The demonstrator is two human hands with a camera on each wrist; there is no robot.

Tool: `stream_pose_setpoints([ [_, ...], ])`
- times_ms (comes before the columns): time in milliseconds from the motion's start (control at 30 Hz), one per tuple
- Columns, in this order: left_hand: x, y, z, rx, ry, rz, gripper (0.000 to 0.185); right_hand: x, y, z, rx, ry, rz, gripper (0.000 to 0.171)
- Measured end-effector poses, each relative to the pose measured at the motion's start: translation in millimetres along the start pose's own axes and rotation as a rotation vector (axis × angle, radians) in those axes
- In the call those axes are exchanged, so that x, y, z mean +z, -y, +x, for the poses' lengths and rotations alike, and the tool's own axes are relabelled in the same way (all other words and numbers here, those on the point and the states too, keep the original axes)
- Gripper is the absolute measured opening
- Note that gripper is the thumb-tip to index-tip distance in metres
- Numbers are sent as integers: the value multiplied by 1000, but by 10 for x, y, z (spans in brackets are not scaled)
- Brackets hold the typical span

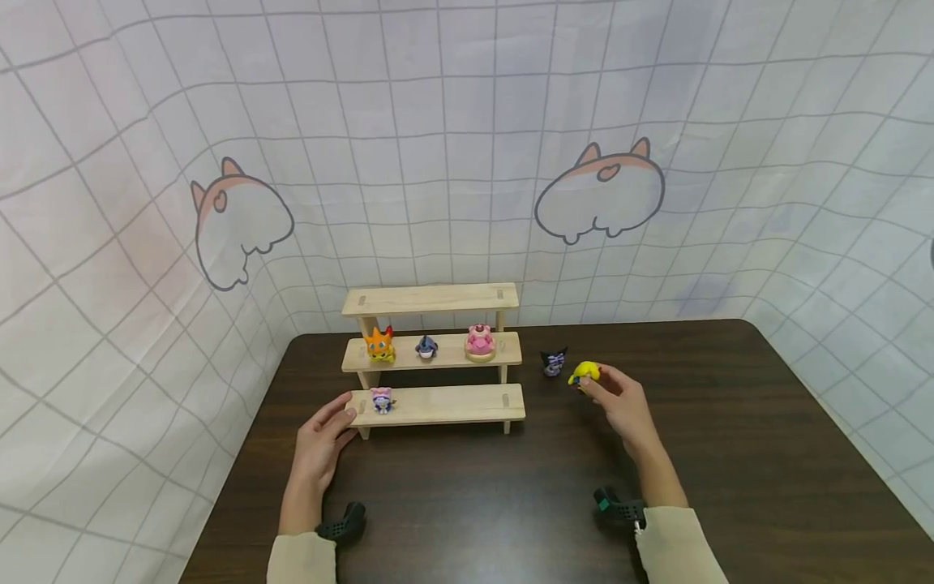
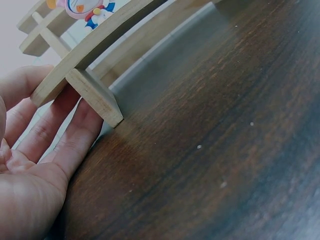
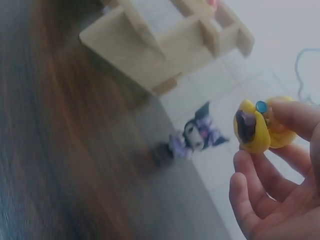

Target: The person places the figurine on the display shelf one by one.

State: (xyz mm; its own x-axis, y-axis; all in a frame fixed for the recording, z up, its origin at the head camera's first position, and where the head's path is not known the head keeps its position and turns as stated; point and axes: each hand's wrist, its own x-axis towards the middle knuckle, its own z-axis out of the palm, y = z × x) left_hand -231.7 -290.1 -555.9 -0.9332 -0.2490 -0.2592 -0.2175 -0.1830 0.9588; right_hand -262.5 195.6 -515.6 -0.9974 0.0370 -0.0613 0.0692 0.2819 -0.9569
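A three-step wooden display stand (image 1: 438,405) stands on the table. My left hand (image 1: 319,442) holds the left end of its lowest step, thumb near the top edge and fingers beneath, beside the leg (image 2: 97,95). Close to that end sits a small pink-hooded figurine (image 1: 382,400). To the right of the stand, my right hand (image 1: 623,405) pinches a yellow figurine (image 3: 255,127) between thumb and fingers; it carries a dark patch and a blue dot. Just left of it, a black-and-purple figurine (image 1: 554,362) stands on the table.
On the middle step are an orange figurine (image 1: 379,345), a small blue one (image 1: 426,348) and a pink one (image 1: 480,343). The top step (image 1: 430,299) rises behind them. A white grid-patterned cloth (image 1: 452,186) hangs behind the dark wooden table (image 1: 467,503).
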Motion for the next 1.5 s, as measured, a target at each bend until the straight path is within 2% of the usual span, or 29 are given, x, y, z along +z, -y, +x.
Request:
stream_pose_setpoints([
  [367, -10, 5, 4, -2, 11, -1, 51, 208, 278, -142, -162, 64, 2, 49],
  [600, -13, 11, 12, 11, 6, -32, 54, 399, 406, -209, -237, 105, 26, 46],
  [833, -14, 18, 15, 2, 9, -27, 54, 591, 478, -274, -258, 120, 26, 43],
  [1133, -15, 8, 10, 4, 13, -7, 54, 824, 514, -330, -285, 171, 79, 41],
  [1500, -1, -7, -11, 0, 3, -21, 53, 1099, 539, -402, -310, 196, 53, 39],
])
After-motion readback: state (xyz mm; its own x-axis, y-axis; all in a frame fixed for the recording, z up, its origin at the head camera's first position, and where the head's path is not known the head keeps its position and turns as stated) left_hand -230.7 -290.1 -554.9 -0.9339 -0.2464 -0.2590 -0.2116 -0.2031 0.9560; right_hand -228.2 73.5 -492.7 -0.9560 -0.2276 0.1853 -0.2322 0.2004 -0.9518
